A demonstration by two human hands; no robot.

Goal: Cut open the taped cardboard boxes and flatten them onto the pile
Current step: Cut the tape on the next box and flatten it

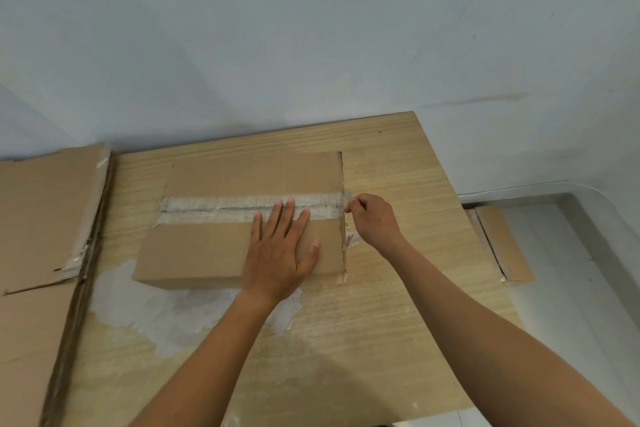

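A brown box sits in the middle of the desk. It is closed. A strip of tape runs across its top from left to right, over the line where the two flaps meet. The tape looks scratched and worn.

The left hand lies flat on top of the box, near its right end. Its fingers are straight and spread out. The fingertips touch the tape, and the thumb points to the right.

The right hand is just past the right edge of the box, at the end of the tape. Its fingers are curled in, and the thumb and a finger pinch a grey bit there. It is too small to tell whether it is loose tape or a little blade. More ragged tape hangs down the right side of the box.

On the left of the desk lies a pile of flat cardboard. It is well apart from the box.

A white patch marks the desk in front of the box, close to its near edge.

On the floor to the right of the desk lies one more piece of cardboard. A pale wall stands behind the desk.
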